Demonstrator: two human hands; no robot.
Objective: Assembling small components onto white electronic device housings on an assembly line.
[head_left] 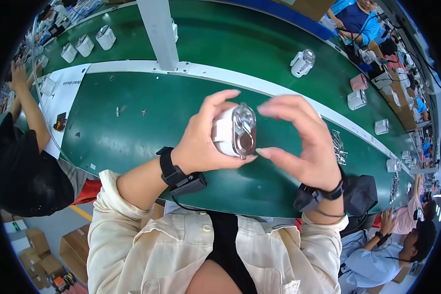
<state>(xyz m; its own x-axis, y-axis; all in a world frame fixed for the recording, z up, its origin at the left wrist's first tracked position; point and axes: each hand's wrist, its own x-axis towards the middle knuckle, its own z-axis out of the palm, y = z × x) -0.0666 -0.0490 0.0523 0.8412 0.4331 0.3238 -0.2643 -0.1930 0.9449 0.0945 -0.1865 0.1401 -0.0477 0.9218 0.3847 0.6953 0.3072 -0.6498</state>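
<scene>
Right above the near edge of the green table [132, 142], the left hand [201, 142] clamps a small white device [225, 132], thumb underneath and fingers curled over its top. Its clear-and-metal face [243, 130] points toward three o'clock, at the right hand [304, 142], and its long axis runs roughly twelve to six (tilted a little). The right hand's fingers are spread apart, the forefinger tip and thumb tip just at the face's rim; whether they actually press it I cannot tell.

Open green surface lies from nine to eleven o'clock of the hands, up to the white rail [259, 84] that bounds the table at twelve. A pile of small metal parts [338, 146] sits near the rail at three o'clock. Beyond the rail, at one o'clock, another white device [302, 63] stands on the conveyor belt [240, 44]. A white post [159, 32] rises at eleven o'clock. A neighbouring person [19, 161] sits at nine o'clock.
</scene>
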